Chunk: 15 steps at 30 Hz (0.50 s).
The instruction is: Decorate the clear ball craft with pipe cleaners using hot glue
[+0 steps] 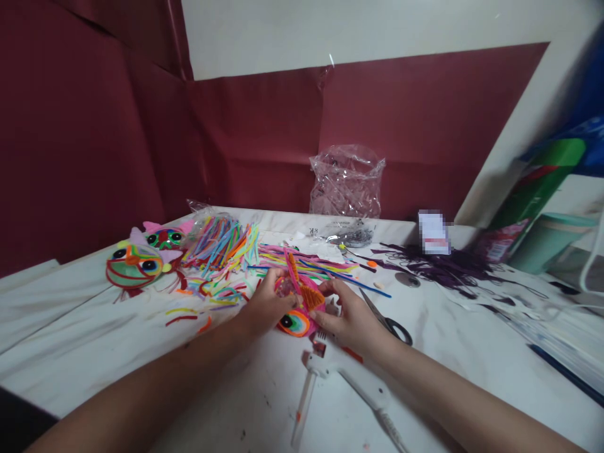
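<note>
Between my hands is a pink craft animal head (pixel 296 322) with a big round eye ringed in orange, white and blue-green. Orange and pink pipe cleaner pieces (pixel 309 294) stand up from its top. My left hand (pixel 270 303) grips its left side, fingertips closed at the upper edge. My right hand (pixel 346 311) holds the right side, thumb and fingers bent around it. A white glue gun (pixel 346 371) lies just in front, its clear glue stick pointing toward me. Black-handled scissors (pixel 389 321) rest beside my right hand.
Two finished-looking craft heads (pixel 136 267) sit at the left near a bundle of coloured pipe cleaners (pixel 219 242). Cut scraps (pixel 207 296) are scattered nearby. A clear plastic bag (pixel 346 182) stands at the back. Dark purple strips (pixel 438 267) and a green cup (pixel 542 242) occupy the right.
</note>
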Tool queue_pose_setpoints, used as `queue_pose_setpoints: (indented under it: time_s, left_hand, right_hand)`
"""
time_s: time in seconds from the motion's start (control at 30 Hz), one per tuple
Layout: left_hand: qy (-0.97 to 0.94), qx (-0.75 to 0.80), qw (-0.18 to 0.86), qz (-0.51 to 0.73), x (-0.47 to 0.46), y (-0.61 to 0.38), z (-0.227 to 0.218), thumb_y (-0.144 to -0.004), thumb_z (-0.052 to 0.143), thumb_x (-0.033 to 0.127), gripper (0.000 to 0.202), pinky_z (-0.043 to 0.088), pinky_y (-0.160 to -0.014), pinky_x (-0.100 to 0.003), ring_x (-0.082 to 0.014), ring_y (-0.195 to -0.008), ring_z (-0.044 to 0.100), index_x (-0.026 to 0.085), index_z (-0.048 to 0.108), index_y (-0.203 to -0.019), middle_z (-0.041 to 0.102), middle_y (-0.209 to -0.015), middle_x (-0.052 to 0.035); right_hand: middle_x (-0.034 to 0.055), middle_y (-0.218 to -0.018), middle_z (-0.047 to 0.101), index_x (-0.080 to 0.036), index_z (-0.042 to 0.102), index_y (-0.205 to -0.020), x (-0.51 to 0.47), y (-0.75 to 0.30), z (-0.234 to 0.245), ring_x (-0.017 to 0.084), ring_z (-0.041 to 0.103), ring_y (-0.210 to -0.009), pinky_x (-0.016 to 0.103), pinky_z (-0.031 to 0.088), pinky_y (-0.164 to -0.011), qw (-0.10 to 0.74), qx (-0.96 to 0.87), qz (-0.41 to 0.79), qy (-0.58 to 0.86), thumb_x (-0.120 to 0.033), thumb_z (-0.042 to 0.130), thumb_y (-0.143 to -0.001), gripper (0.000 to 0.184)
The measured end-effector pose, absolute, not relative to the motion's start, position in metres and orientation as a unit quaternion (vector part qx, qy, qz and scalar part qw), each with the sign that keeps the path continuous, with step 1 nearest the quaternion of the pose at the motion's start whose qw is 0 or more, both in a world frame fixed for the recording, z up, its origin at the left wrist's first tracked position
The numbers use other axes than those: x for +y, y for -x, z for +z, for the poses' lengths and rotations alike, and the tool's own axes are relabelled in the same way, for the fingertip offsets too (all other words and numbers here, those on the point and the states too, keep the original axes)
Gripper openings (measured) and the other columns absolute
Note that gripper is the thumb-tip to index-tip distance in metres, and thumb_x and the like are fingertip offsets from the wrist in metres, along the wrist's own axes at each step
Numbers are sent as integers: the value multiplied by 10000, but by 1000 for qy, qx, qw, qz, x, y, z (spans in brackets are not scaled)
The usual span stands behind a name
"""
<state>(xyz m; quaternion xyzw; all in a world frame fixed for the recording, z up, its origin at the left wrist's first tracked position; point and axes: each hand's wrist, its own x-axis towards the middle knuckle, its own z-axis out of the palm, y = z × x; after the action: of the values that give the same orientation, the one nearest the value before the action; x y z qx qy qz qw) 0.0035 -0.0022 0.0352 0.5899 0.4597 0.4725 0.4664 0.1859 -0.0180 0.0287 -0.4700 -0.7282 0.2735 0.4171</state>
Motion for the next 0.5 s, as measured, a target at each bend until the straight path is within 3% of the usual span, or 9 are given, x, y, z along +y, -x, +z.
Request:
queue_pose_setpoints:
  time_s: [0.3,0.5]
  left_hand:
    - [-627,442,436,470,-4,0,29,-685,707,351,492,485,-825,-397,-261,-966,637,181,465,-1078,666,-1044,-97]
    - [-616,425,462,475,-3,2,30,-693,712,379,515,484,-827,-379,-255,-1002,625,183,458,-1096,649,-1077,-92]
  right_hand:
    - [29,-841,571,-209,531,-852,-21,-187,32,190,528,-721,294,426,-600,418,-746,210,473,-322,641,-692,225]
    - [18,-851,576,-202,524,-931,-20,-191,42,131,507,-556,277,425,-525,385,-741,309,456,-321,587,-717,254]
